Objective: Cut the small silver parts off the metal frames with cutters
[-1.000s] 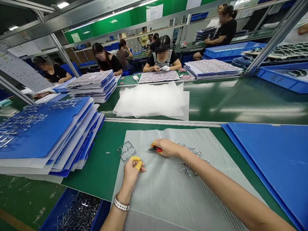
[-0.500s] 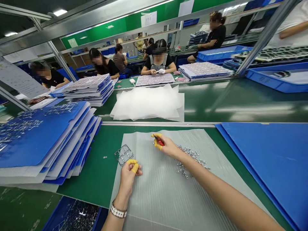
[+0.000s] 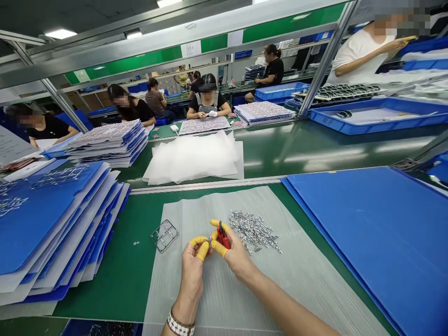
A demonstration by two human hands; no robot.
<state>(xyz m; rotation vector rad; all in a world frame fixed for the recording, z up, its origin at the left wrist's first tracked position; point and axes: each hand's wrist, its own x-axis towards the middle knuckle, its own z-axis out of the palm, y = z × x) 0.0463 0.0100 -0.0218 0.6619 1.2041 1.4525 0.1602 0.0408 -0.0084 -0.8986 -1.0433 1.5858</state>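
Over the pale foam sheet [image 3: 224, 298], my two hands meet, with yellow finger cots on the fingertips. My left hand [image 3: 196, 259] pinches a small shiny metal-coloured part [image 3: 209, 240] between thumb and forefinger. My right hand [image 3: 233, 249] keeps red-handled nippers [image 3: 223, 235] in its grip, jaws upward, while its thumb and a finger touch the same small part. To the right of the hands lies a loose pile of small silvery parts [image 3: 254, 228]. A square frame with small parts attached [image 3: 164, 235] rests at the sheet's left edge.
On the left is a stack of blue and white sheets [image 3: 70, 224] bearing more frames. Large blue boards [image 3: 367, 233] lie at right. White foam sheets [image 3: 192, 158] sit beyond the rail. Two small bits [image 3: 136, 243] lie on the green table. Several people work opposite.
My right hand has come down and left with the nippers to meet my left hand at the small part. The camera view has turned to the right.
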